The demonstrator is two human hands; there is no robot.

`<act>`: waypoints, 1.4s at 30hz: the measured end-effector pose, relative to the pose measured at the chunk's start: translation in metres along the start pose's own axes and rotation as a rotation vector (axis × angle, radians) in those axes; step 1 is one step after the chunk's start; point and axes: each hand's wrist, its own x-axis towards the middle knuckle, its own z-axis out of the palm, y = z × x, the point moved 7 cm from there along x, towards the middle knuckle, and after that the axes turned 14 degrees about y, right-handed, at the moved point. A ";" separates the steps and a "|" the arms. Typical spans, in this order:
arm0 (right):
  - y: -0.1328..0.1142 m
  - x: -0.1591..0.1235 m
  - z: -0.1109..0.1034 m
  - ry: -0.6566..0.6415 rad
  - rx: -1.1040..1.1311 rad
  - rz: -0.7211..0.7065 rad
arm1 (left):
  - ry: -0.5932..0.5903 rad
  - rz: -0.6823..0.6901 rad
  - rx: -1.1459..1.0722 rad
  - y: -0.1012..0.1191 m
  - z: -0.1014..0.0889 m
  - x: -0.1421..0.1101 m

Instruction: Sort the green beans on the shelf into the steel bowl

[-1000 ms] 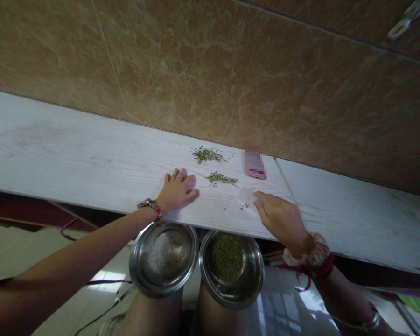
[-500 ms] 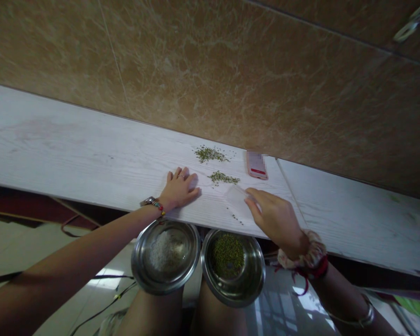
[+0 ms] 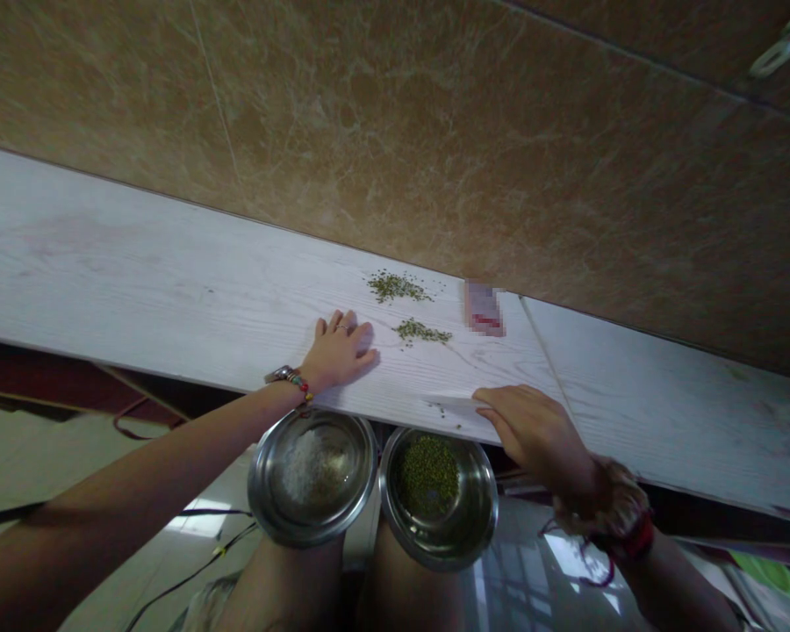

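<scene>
My left hand [image 3: 339, 353] rests on the white wood-grain shelf [image 3: 190, 290], fingers spread, holding nothing. Between the thumb and fingers of my right hand [image 3: 533, 426] is a thin, translucent white plastic sheet [image 3: 459, 401], seen nearly edge-on. It hovers over or touches the shelf by a few stray green beans [image 3: 441, 411] near the front edge; contact is unclear. Two small piles of green beans lie farther back, a rear pile [image 3: 398, 286] and a nearer pile [image 3: 422, 331]. Below the edge, a steel bowl [image 3: 479, 496] holds more green beans.
A second steel bowl [image 3: 258, 491], with whitish grains in it, stands left of the bean bowl; both sit above my knees. A pixelated phone [image 3: 484, 309] lies by the brown marbled wall [image 3: 369, 132]. Dark cords [image 3: 190, 566] hang at lower left.
My right hand has moved toward the shelf's front edge and slightly right, turning the plastic sheet from flatter to nearly edge-on. My left hand stays in place on the shelf.
</scene>
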 end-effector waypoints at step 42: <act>0.085 0.043 0.038 -0.086 -0.319 0.408 | -0.004 -0.006 0.019 0.003 0.000 0.001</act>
